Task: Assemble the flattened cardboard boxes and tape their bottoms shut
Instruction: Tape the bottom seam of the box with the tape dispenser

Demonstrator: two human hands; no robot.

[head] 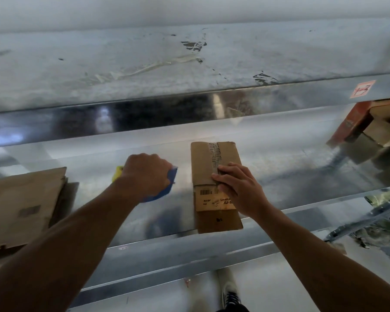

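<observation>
A small assembled cardboard box (208, 163) stands on the metal shelf (279, 158), its closed flaps up, with a strip of clear tape along the seam. My right hand (239, 188) lies on the near end of that seam, fingers straight, pressing the tape down over the box's edge. To the left of the box, my left hand (146, 174) grips a blue tape dispenser (164, 190) with a yellow part (118, 173) showing behind the wrist. The dispenser is apart from the box.
A stack of flattened cardboard boxes (20, 203) lies at the left on the same shelf. Several assembled boxes (369, 131) sit at the far right. An upper metal shelf (167, 64) hangs above. A shoe (231, 293) stands on the floor below.
</observation>
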